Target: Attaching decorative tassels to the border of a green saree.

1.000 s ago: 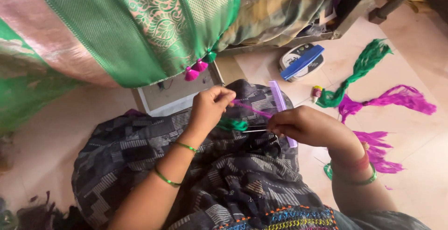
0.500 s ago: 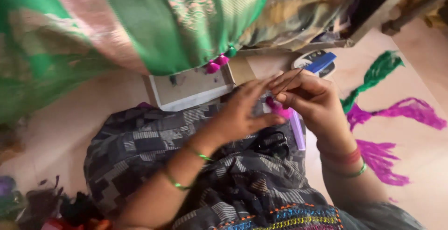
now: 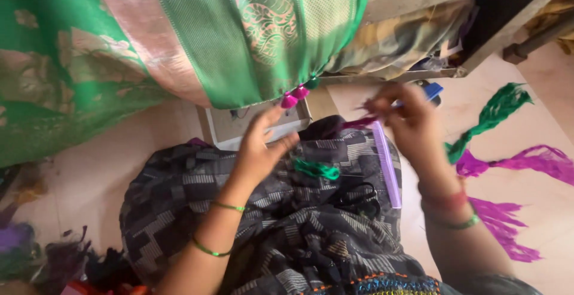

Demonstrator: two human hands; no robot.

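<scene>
Left hand (image 3: 260,145) hovers open, fingers spread, above the lap — holding nothing. Right hand (image 3: 406,124) pinches magenta threads (image 3: 359,122) beside the lilac comb (image 3: 385,163).

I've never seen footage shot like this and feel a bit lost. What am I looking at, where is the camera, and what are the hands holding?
The camera sits on a person's head and looks down, so the two bare arms are the wearer's own. The left hand is open, fingers spread, just below small pink and green tassel balls hanging from the edge of a green and pink patterned silk cloth. The right hand is blurred; it seems to pinch a strand of magenta thread. On the grey patterned fabric over the lap lie a small bundle of green thread, black scissors and a lilac plastic comb. On the pale floor to the right lie green and magenta thread skeins.
</scene>
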